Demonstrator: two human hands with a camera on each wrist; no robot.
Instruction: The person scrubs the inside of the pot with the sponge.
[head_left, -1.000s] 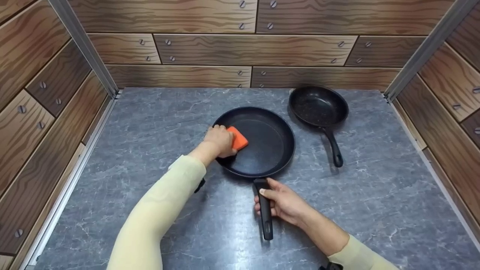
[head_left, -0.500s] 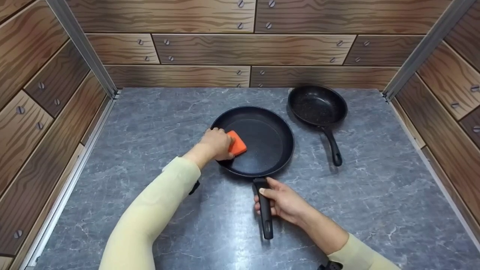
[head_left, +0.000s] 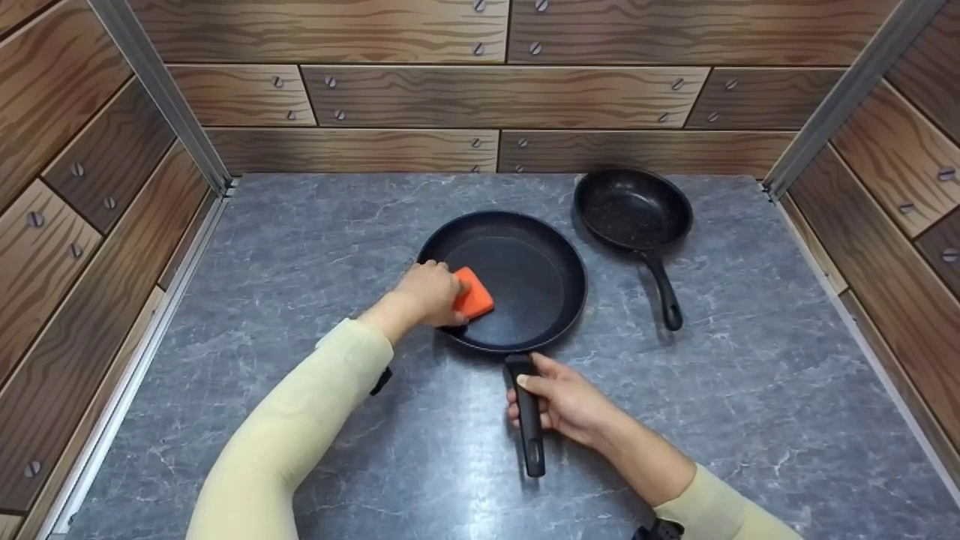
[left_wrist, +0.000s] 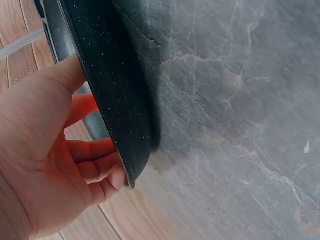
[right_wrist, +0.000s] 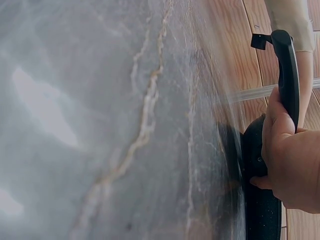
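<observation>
A large black frying pan [head_left: 525,277] lies mid-table, its handle [head_left: 533,427] pointing toward me. My left hand [head_left: 429,291] reaches over the pan's left rim and grips an orange sponge [head_left: 475,295] against the inside of the pan. In the left wrist view, the speckled outer wall of the frying pan [left_wrist: 117,85] hides part of the fingers, and a sliver of orange sponge [left_wrist: 82,106] shows behind the thumb. My right hand [head_left: 574,405] holds the handle near the pan body, thumb on top and fingers curled beneath; the right wrist view shows this grip from the side.
A smaller black frying pan [head_left: 634,208] stands at the back right, its handle angled toward me. Wood-patterned walls [head_left: 412,97] with metal corner posts [head_left: 825,112] enclose the grey marbled tabletop [head_left: 322,225] at the back and both sides.
My left hand has slid the sponge a short way toward me along the pan's left inner side. The right hand keeps its hold on the handle, and both pans stay put.
</observation>
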